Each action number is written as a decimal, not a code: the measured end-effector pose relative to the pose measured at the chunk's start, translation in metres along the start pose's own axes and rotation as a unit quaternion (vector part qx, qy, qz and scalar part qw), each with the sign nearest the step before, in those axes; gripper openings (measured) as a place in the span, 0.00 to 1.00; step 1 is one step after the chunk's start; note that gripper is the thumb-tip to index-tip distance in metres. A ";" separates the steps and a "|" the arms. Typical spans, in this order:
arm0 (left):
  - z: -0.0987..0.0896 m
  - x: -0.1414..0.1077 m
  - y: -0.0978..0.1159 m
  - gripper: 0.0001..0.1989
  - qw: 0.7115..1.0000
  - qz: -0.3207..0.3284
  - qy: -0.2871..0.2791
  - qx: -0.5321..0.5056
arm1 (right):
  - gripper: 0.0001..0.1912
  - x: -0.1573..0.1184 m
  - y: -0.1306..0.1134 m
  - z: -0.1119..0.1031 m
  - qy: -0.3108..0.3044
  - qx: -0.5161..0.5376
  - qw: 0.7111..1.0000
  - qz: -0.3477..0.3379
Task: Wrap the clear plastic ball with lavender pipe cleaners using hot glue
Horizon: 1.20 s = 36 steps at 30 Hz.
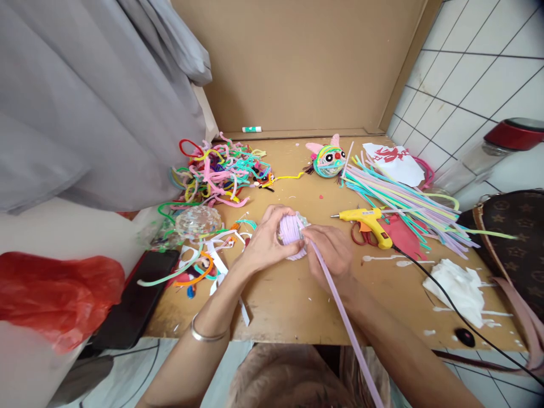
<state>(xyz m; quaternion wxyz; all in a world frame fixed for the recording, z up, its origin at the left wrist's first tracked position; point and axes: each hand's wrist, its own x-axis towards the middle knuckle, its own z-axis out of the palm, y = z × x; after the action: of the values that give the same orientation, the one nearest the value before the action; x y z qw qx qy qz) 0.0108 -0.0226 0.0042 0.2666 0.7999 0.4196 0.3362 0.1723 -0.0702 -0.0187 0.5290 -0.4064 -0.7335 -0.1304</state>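
My left hand is wrapped round a small rounded clear plastic piece covered with lilac pipe cleaner. Its thumb presses along the near side of the windings. On the right of the same piece, my right hand pinches a long loose lilac pipe cleaner, whose tail runs down toward my lap. Some bare clear plastic shows at the upper right of the wound piece. A yellow glue gun lies to the right of my right hand, its nozzle pointing left.
A tangled heap of pipe cleaners fills the back left, and straight pastel ones lie at right. Between them sits a decorated animal head. Also around are a clear plastic piece, a black phone, a crumpled tissue and a cord.
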 end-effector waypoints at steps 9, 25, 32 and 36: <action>0.001 -0.001 -0.001 0.25 1.000 0.005 0.000 -0.001 | 0.13 -0.001 0.001 0.000 -0.006 0.003 1.000 -0.013; 0.000 -0.001 0.001 0.28 1.000 0.005 -0.005 0.008 | 0.11 0.000 0.000 0.003 0.009 0.007 1.000 -0.025; 0.002 -0.002 -0.003 0.27 0.999 0.034 -0.005 -0.002 | 0.11 -0.001 0.000 0.004 0.013 0.010 1.000 -0.025; 0.002 -0.002 -0.005 0.26 0.999 0.041 -0.005 -0.004 | 0.11 -0.001 0.001 0.004 0.015 0.005 0.999 -0.030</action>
<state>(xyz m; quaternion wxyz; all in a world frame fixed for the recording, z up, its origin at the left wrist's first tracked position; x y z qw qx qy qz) 0.0094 -0.0218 -0.0015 0.2580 0.8167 0.3841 0.3447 0.1698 -0.0677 -0.0218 0.5380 -0.3796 -0.7378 -0.1487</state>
